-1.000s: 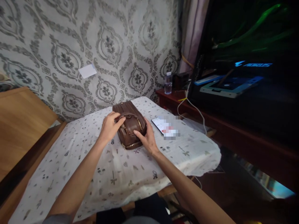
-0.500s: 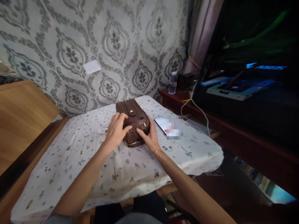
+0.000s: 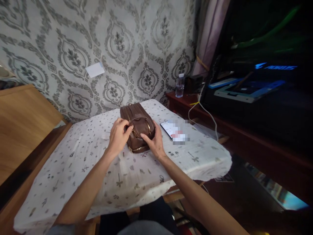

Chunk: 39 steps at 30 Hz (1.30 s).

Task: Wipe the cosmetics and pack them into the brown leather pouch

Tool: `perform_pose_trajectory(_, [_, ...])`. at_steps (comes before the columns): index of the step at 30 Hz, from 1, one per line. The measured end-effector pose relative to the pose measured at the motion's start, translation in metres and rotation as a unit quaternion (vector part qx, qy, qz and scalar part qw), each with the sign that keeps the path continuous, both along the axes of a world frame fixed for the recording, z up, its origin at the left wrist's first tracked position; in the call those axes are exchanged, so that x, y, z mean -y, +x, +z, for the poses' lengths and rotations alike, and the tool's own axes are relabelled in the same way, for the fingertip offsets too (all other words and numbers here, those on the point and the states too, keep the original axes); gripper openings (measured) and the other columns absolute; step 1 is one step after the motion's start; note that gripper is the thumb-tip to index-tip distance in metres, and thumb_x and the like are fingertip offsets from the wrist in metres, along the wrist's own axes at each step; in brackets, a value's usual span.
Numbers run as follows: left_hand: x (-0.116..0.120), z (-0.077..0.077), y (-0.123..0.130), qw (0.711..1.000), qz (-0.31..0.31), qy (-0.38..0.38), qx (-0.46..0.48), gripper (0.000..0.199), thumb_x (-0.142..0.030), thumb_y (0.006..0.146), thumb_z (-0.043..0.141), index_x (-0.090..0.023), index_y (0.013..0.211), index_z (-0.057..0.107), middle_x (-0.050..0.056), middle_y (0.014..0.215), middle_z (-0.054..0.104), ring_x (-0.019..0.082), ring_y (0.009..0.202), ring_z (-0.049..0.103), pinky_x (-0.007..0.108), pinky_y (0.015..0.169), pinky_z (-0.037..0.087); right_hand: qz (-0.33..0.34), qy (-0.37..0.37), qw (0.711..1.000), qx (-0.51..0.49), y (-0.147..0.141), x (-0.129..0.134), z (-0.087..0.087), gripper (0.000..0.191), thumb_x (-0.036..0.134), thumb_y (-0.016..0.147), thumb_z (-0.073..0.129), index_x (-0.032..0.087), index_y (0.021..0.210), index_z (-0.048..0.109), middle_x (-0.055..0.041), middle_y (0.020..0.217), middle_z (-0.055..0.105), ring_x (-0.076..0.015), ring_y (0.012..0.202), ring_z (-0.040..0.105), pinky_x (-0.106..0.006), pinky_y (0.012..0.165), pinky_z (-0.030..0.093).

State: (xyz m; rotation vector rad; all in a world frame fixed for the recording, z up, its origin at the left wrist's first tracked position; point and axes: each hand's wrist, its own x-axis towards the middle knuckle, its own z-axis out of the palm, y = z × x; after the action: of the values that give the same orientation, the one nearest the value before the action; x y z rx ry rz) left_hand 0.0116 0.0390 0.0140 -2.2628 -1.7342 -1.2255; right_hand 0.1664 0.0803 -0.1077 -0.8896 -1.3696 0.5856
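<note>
A brown leather bag (image 3: 140, 124) with gold zips lies on the table, which has a white patterned cloth (image 3: 85, 169). At the bag's left side is my left hand (image 3: 118, 135), its thumb and index finger pinched at the zip edge near the front. My right hand (image 3: 155, 140) grips the front right corner, with the thumb on top of the bag and the fingers down its right side. A phone (image 3: 171, 130) with a lit screen lies to the right of the bag.
On a red-brown desk (image 3: 172, 98) at the right stand a water bottle (image 3: 180, 86) and a large dark screen (image 3: 259, 39). A white cable (image 3: 210, 114) hangs by the desk. A wooden panel (image 3: 26, 120) rises at the left.
The bag's strap flap, earlier lying flat with its snap showing, is now raised or folded toward the front. My left fingers have closed together at the bag's left edge.
</note>
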Motion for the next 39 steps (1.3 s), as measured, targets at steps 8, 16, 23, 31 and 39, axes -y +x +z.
perform_pose_trajectory(8, [0.015, -0.011, 0.004, 0.997, -0.022, 0.065, 0.029, 0.008, -0.017, 0.089, 0.066, -0.020, 0.081, 0.068, 0.001, 0.078, 0.067, 0.020, 0.082, 0.059, 0.029, 0.067, 0.044, 0.000, 0.002, 1.000, -0.001, -0.001, 0.000, 0.000, 0.088, 0.066, 0.083, 0.067, 0.021, 0.153, 0.037, -0.0168, 0.147, 0.050, -0.0350, 0.139, 0.045, -0.057, 0.118, 0.034])
perform_pose_trajectory(16, [0.022, -0.028, -0.005, 0.977, -0.117, 0.173, -0.049, 0.007, -0.016, 0.093, 0.064, -0.019, 0.093, 0.070, 0.004, 0.089, 0.075, 0.019, 0.085, 0.062, 0.035, 0.079, 0.051, -0.001, 0.010, 1.000, 0.009, 0.000, -0.002, -0.002, 0.086, 0.064, 0.084, 0.066, 0.022, 0.152, 0.037, -0.0163, 0.149, 0.049, -0.0347, 0.140, 0.044, -0.059, 0.118, 0.033])
perform_pose_trajectory(23, [0.028, -0.043, -0.008, 0.957, -0.147, 0.202, -0.147, 0.011, -0.013, 0.094, 0.061, -0.018, 0.098, 0.070, 0.007, 0.093, 0.076, 0.021, 0.088, 0.061, 0.037, 0.077, 0.053, 0.002, 0.000, 1.000, 0.003, 0.000, -0.001, -0.001, 0.086, 0.063, 0.084, 0.067, 0.020, 0.151, 0.037, -0.0170, 0.149, 0.048, -0.0339, 0.140, 0.044, -0.057, 0.119, 0.033])
perform_pose_trajectory(31, [0.030, -0.038, -0.003, 0.960, -0.121, 0.154, -0.198, 0.008, -0.017, 0.094, 0.059, -0.019, 0.094, 0.066, 0.006, 0.092, 0.073, 0.023, 0.088, 0.060, 0.038, 0.080, 0.050, 0.005, -0.015, 1.000, 0.002, 0.000, 0.000, 0.002, 0.089, 0.066, 0.082, 0.067, 0.020, 0.152, 0.037, -0.0170, 0.150, 0.049, -0.0341, 0.141, 0.044, -0.057, 0.119, 0.032])
perform_pose_trajectory(39, [0.006, -0.005, 0.044, 0.968, -0.005, 0.096, -0.231, 0.038, -0.026, 0.092, 0.061, -0.018, 0.129, 0.057, 0.014, 0.120, 0.063, 0.032, 0.112, 0.054, 0.046, 0.095, 0.046, 0.039, -0.022, 0.997, -0.070, 0.004, -0.001, 0.001, 0.070, 0.062, 0.091, 0.057, 0.022, 0.146, 0.046, -0.0140, 0.153, 0.048, -0.0293, 0.144, 0.043, -0.053, 0.123, 0.029])
